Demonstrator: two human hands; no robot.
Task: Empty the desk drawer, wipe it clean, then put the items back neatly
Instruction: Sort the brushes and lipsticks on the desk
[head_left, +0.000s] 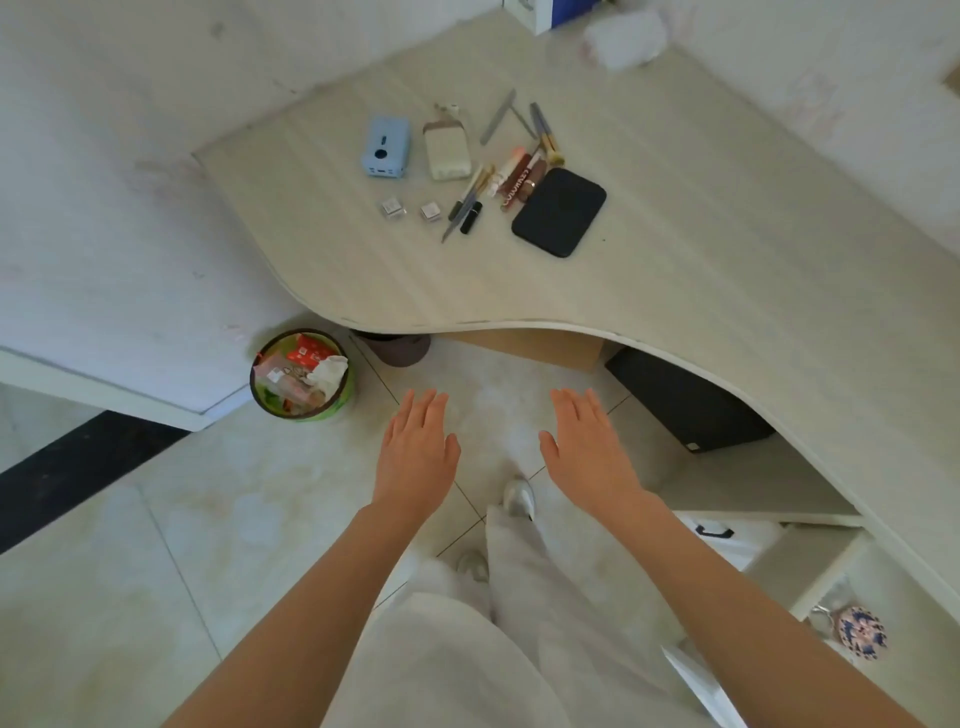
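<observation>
Desk (675, 249): small items (483, 171) laid loose. Left hand (415, 457), right hand (587, 452): fingers straight, holding nothing. Risk: slim cosmetics rolling off when swept up.

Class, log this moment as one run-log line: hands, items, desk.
left hand: open, holds nothing | right hand: open, holds nothing | items: black case, blue device, brushes laid on desk
</observation>
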